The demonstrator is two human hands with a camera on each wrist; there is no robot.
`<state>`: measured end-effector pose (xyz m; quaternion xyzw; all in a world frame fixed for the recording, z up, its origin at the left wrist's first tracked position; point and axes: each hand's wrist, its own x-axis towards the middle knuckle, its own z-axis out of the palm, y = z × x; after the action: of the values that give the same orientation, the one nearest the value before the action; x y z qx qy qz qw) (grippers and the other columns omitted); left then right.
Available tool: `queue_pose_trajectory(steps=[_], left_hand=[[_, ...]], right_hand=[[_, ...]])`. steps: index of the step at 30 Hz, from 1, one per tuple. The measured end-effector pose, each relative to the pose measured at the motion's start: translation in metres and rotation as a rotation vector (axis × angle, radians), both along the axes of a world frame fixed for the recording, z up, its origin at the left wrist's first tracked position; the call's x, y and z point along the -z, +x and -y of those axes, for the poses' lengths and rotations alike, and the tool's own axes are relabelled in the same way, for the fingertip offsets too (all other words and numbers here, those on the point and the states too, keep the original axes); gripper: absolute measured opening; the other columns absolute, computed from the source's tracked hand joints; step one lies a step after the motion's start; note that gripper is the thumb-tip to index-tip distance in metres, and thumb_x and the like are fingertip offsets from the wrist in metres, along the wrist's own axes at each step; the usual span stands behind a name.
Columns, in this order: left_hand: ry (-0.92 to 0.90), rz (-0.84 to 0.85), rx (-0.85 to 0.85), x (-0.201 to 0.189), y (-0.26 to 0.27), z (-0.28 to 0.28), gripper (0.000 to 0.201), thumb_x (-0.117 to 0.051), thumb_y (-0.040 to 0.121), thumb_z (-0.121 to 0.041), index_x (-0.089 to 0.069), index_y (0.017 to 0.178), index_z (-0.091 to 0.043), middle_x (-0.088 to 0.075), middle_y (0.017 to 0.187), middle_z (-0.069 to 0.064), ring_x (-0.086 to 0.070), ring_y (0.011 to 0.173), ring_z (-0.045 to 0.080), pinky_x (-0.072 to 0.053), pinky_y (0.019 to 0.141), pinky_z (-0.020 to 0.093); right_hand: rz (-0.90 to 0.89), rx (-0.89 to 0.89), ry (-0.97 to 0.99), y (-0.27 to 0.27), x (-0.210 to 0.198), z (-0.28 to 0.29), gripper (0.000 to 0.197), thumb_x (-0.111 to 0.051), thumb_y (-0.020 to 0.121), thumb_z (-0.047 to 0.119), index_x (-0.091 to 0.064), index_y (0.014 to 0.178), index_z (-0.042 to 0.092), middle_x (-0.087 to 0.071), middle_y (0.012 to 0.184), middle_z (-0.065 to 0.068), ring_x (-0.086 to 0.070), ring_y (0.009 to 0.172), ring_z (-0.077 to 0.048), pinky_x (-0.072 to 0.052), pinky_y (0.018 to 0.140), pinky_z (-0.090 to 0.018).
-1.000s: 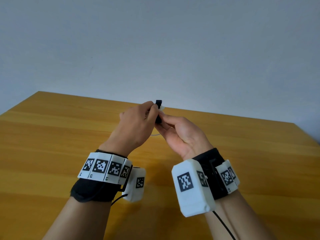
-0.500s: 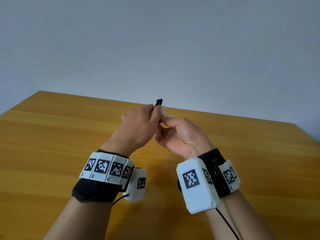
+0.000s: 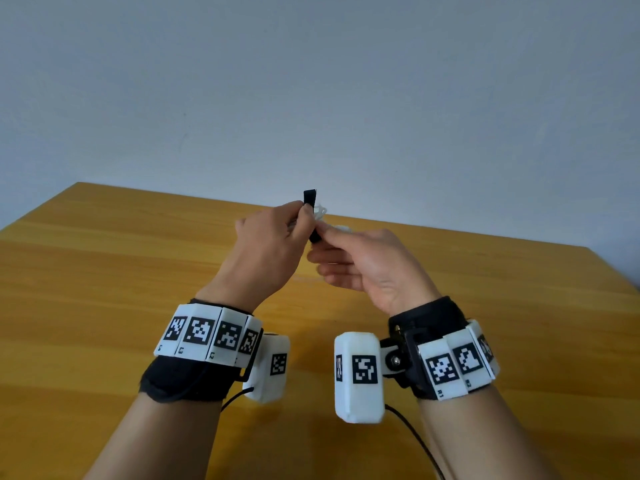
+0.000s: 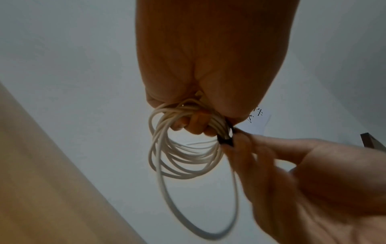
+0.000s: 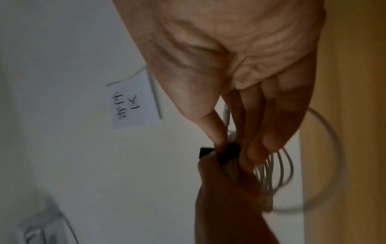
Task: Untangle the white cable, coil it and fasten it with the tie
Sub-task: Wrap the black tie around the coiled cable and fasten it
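Both hands are raised above the far middle of the wooden tabletop (image 3: 104,289), meeting at a bundle held in the air, clear of the surface. The left hand (image 3: 266,251) has its fingers curled through the white cable (image 4: 183,158), which is already wound into a coil of many thin loops hanging below the fist; one larger loop sags lower than the rest. The right hand (image 3: 367,265) pinches the black tie (image 3: 312,216) between thumb and fingertips (image 5: 217,137) where it wraps the gathered strands, right against the left thumb. A short free end of the tie stands up above the left hand in the head view. How far round the tie has gone, and whether it is closed on itself, I cannot tell.

The cable looks light, thin and springy, so the loops will likely fan apart if the pinch slackens. The best hold seems to be the gathered neck beside the tie, squeezed flat, not the loose hanging turns. The tie looks like a soft strap, probably hook-and-loop, wanting a snug pull and a firm press on its tail
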<state>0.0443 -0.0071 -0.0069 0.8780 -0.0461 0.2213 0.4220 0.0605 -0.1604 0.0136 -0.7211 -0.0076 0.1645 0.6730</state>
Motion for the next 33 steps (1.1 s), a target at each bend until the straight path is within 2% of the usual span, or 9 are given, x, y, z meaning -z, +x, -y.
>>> queue_pose_trajectory(steps=[3, 6, 9, 12, 14, 18, 21, 26, 33], left_hand=[[0.046, -0.005, -0.005, 0.001, 0.0, -0.001, 0.045, -0.038, 0.108, -0.032, -0.045, 0.064, -0.025, -0.043, 0.044, -0.016, -0.039, 0.047, 0.008, -0.022, 0.058, 0.033], [0.103, 0.007, 0.001, 0.002, 0.001, -0.001, 0.045, -0.038, 0.109, -0.031, -0.04, 0.063, -0.028, -0.048, 0.047, -0.025, -0.041, 0.05, 0.002, -0.022, 0.061, 0.033], [0.183, 0.02, 0.012, 0.003, 0.001, 0.001, 0.045, -0.037, 0.109, -0.034, -0.039, 0.064, -0.031, -0.052, 0.056, -0.038, -0.046, 0.065, -0.004, -0.025, 0.076, 0.034], [0.26, 0.039, 0.062, 0.004, 0.0, 0.004, 0.043, -0.031, 0.108, -0.042, -0.06, 0.079, -0.031, -0.057, 0.066, -0.039, -0.051, 0.084, -0.004, -0.024, 0.082, 0.031], [0.273, 0.062, 0.086, 0.004, 0.0, 0.006, 0.044, -0.032, 0.109, -0.043, -0.066, 0.086, -0.03, -0.059, 0.061, -0.027, -0.051, 0.09, -0.003, -0.025, 0.085, 0.031], [0.274, 0.034, 0.116, 0.003, 0.0, 0.008, 0.046, -0.027, 0.108, -0.05, -0.064, 0.091, -0.028, -0.058, 0.066, -0.025, -0.051, 0.083, -0.002, -0.023, 0.085, 0.032], [0.319, -0.049, 0.119, 0.005, 0.002, 0.011, 0.052, -0.019, 0.099, -0.059, -0.052, 0.088, -0.022, -0.047, 0.07, -0.011, -0.044, 0.079, 0.011, -0.025, 0.087, 0.034], [0.355, -0.1, 0.089, 0.011, 0.003, 0.011, 0.045, -0.026, 0.104, -0.055, -0.041, 0.087, -0.016, -0.044, 0.072, -0.007, -0.041, 0.082, 0.018, -0.024, 0.084, 0.036], [0.29, -0.111, 0.043, 0.007, 0.003, 0.006, 0.02, -0.037, 0.11, -0.03, -0.041, 0.095, -0.018, -0.046, 0.084, -0.006, -0.042, 0.092, 0.023, -0.029, 0.092, 0.04]], right_hand=[[0.201, 0.068, -0.248, 0.002, -0.005, 0.014, 0.041, -0.07, 0.095, 0.045, -0.076, 0.079, 0.008, -0.071, 0.059, 0.004, -0.059, 0.048, -0.008, -0.052, 0.048, -0.02], [0.414, 0.192, -0.366, 0.008, -0.004, 0.024, 0.045, -0.066, 0.096, 0.052, -0.074, 0.074, 0.013, -0.065, 0.055, 0.008, -0.057, 0.047, -0.006, -0.05, 0.053, -0.023], [0.539, 0.215, -0.318, 0.01, -0.005, 0.023, 0.035, -0.071, 0.088, 0.06, -0.074, 0.098, 0.027, -0.071, 0.074, 0.007, -0.063, 0.06, -0.006, -0.054, 0.065, -0.029], [0.603, 0.083, -0.337, 0.01, -0.002, 0.019, 0.037, -0.074, 0.087, 0.056, -0.071, 0.119, 0.037, -0.072, 0.087, 0.008, -0.069, 0.075, -0.005, -0.053, 0.072, -0.018], [0.647, 0.035, -0.323, 0.008, -0.001, 0.017, 0.024, -0.074, 0.092, 0.043, -0.077, 0.111, 0.029, -0.073, 0.083, 0.01, -0.071, 0.076, 0.0, -0.049, 0.068, -0.011], [0.712, 0.06, -0.223, 0.008, -0.001, 0.018, 0.011, -0.073, 0.095, 0.026, -0.079, 0.092, 0.017, -0.072, 0.071, 0.014, -0.065, 0.058, 0.007, -0.046, 0.057, -0.006], [0.741, 0.137, -0.167, 0.01, -0.001, 0.019, 0.012, -0.072, 0.096, 0.024, -0.078, 0.089, 0.016, -0.074, 0.069, 0.007, -0.062, 0.052, -0.003, -0.047, 0.056, -0.012], [0.744, 0.129, -0.049, 0.011, -0.001, 0.019, 0.011, -0.072, 0.096, 0.017, -0.076, 0.087, 0.018, -0.076, 0.075, -0.003, -0.066, 0.06, -0.013, -0.054, 0.06, -0.025], [0.609, 0.083, 0.005, 0.005, -0.005, 0.015, 0.022, -0.075, 0.094, 0.025, -0.081, 0.086, 0.006, -0.078, 0.075, -0.009, -0.074, 0.068, -0.024, -0.064, 0.071, -0.038]])
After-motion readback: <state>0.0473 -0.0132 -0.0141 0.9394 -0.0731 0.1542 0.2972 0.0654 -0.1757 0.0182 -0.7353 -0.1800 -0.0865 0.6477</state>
